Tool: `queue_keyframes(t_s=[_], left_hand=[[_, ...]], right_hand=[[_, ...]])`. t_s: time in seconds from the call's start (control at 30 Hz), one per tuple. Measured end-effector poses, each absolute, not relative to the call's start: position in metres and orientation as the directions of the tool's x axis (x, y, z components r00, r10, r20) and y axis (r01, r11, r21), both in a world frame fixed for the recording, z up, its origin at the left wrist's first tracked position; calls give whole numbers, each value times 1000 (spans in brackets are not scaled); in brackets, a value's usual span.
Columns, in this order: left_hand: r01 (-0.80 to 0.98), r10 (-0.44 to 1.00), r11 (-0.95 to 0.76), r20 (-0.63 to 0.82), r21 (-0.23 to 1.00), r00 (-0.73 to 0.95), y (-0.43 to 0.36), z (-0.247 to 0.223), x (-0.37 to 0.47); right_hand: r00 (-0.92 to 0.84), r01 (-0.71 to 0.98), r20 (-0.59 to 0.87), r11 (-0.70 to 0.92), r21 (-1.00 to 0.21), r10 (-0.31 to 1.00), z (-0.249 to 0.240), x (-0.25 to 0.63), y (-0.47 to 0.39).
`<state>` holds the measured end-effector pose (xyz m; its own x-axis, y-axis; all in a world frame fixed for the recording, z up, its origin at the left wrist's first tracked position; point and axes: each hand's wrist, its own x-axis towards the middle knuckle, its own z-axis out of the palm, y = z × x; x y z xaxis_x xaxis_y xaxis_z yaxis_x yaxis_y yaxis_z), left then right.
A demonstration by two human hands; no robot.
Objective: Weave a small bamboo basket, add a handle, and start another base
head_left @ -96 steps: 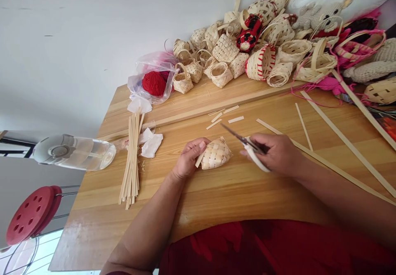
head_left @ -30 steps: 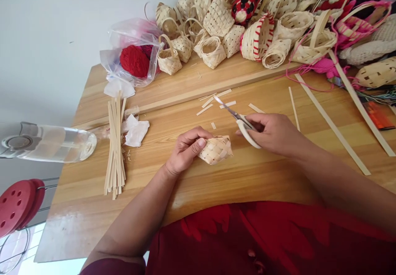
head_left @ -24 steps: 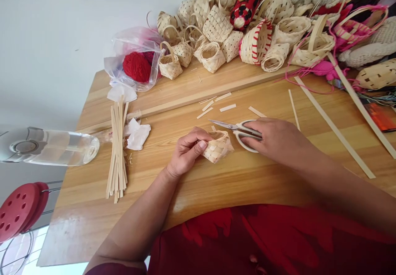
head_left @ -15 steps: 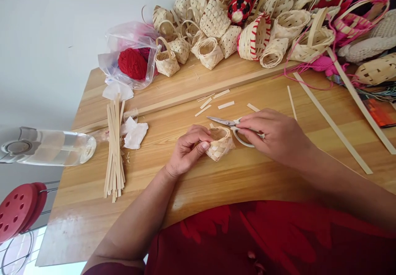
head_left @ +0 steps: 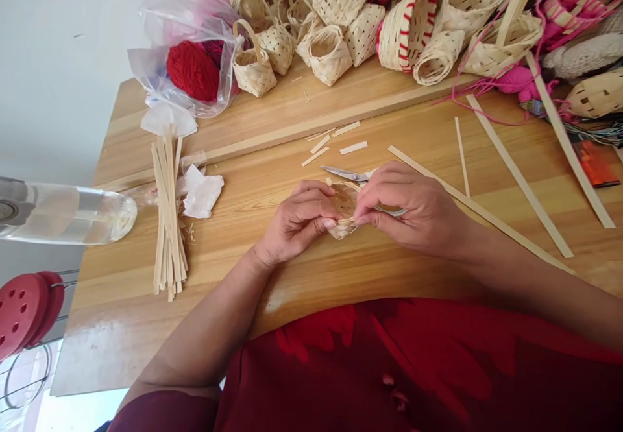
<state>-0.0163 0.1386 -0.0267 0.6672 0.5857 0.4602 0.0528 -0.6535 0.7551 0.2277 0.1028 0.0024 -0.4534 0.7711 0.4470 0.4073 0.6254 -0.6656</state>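
The left hand (head_left: 299,221) is pinching the left side of a small woven basket (head_left: 344,205); the right hand (head_left: 402,205) is pinching the right side of its rim; the basket is being held between them, well in from the left edge of the wooden table (head_left: 243,224); its mouth is facing upward, the fingers hiding its long axis; scissors (head_left: 357,177) are showing under the right hand, their blades pointing toward that left edge.
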Motion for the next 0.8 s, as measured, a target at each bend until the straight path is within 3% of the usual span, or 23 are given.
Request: queue_keyframes(t_s=[0.4, 0.8], left_hand=[[61, 528, -688, 441, 723, 726, 143, -30, -17], [101, 530, -702, 422, 705, 736, 138, -21, -16]], right_hand=[[-561, 393, 293, 560, -729, 775, -7, 231, 115], [-563, 388, 336, 600, -699, 755, -10, 222, 109]])
